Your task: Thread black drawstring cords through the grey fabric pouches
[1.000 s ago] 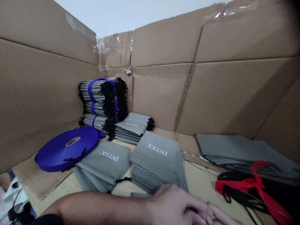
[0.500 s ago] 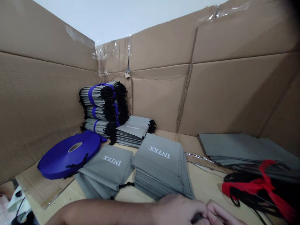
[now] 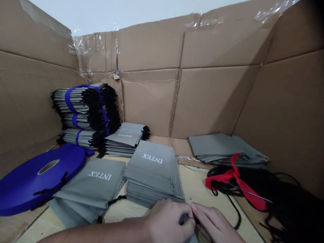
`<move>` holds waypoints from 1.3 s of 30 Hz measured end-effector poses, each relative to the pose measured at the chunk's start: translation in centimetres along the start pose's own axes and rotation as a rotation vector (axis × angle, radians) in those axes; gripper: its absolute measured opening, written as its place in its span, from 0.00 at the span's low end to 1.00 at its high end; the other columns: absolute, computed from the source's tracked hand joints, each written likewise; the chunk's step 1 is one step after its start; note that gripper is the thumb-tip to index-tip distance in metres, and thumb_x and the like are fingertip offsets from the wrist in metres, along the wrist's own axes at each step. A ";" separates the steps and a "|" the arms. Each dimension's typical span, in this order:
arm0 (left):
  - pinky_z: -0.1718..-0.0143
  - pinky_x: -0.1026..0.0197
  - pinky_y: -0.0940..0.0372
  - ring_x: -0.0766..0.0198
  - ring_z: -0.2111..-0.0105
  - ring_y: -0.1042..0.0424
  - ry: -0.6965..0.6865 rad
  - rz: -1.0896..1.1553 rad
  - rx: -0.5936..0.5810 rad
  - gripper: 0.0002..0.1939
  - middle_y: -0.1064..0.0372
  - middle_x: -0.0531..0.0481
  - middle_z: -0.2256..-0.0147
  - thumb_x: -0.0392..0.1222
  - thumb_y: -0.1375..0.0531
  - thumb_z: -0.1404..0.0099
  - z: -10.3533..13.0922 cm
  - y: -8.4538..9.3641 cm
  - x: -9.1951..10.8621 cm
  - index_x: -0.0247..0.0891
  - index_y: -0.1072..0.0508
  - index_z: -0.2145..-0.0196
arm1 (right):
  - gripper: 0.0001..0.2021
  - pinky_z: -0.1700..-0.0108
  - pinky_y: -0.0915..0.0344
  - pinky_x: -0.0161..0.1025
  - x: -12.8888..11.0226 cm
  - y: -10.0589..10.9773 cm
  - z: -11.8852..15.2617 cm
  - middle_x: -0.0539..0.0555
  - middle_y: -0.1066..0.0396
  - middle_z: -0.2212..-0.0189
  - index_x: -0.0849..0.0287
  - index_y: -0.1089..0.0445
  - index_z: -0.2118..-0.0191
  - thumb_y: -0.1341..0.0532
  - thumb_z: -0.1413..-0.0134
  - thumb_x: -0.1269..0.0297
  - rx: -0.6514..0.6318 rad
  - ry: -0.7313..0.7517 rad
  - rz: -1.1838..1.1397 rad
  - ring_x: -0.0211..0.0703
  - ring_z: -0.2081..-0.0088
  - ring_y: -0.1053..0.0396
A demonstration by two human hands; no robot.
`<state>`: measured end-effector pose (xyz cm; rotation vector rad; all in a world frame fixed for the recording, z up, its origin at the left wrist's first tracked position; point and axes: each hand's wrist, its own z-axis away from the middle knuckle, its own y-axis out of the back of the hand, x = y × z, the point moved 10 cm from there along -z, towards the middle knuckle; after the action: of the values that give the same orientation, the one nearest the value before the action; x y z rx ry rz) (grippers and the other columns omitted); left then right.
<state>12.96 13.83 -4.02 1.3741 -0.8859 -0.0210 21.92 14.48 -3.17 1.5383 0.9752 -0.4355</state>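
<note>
My left hand (image 3: 168, 219) is closed around a grey drawstring bag (image 3: 193, 239), mostly hidden under the hands, with a dark bit of it showing between thumb and fingers. Against it, the fingertips of my right hand (image 3: 214, 222) are pinched together; what they grip is too small to make out. Just beyond my hands lies a neat stack of grey INTEX bags (image 3: 152, 165). To its left, a looser pile of grey INTEX bags with black cord ends (image 3: 93, 184) spreads across the table.
Bundles tied with blue strap (image 3: 76, 108) stand in the back left corner, near a smaller bag stack (image 3: 124, 135). A blue webbing roll (image 3: 25, 179) lies at left. On the right are flat grey pieces (image 3: 222, 145) and black cords (image 3: 286, 192) with a red tie (image 3: 235, 175). Cardboard walls (image 3: 149, 98) enclose the table.
The view has turned to the right, so the piles appear further left and more black cord shows. Both hands remain together, and more of the right hand is visible.
</note>
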 end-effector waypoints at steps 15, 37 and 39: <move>0.68 0.65 0.38 0.60 0.66 0.27 0.005 0.016 0.009 0.13 0.25 0.53 0.65 0.45 0.52 0.36 -0.1 -0.3 -0.4 0.45 0.28 0.62 | 0.15 0.75 0.52 0.35 2.7 -1.5 -0.7 0.45 0.48 0.84 0.56 0.49 0.82 0.50 0.50 0.56 -0.085 -0.135 0.191 0.38 0.79 0.47; 0.65 0.65 0.38 0.62 0.67 0.28 0.022 0.079 0.019 0.11 0.25 0.55 0.65 0.44 0.51 0.36 0.3 0.6 0.0 0.45 0.30 0.62 | 0.20 0.74 0.47 0.33 1.6 -0.7 -0.8 0.47 0.41 0.83 0.56 0.36 0.79 0.49 0.44 0.48 -0.106 -0.113 0.008 0.39 0.77 0.42; 0.67 0.66 0.39 0.63 0.68 0.29 0.017 0.071 0.023 0.12 0.26 0.55 0.66 0.44 0.51 0.36 0.3 0.6 0.1 0.44 0.30 0.61 | 0.21 0.77 0.51 0.32 2.0 -1.3 -1.0 0.45 0.48 0.84 0.57 0.39 0.81 0.47 0.47 0.46 -0.133 -0.142 -0.096 0.36 0.80 0.48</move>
<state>12.53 13.67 -3.47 1.3616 -0.9227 0.0546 21.86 16.00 -5.28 1.3263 0.9508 -0.5299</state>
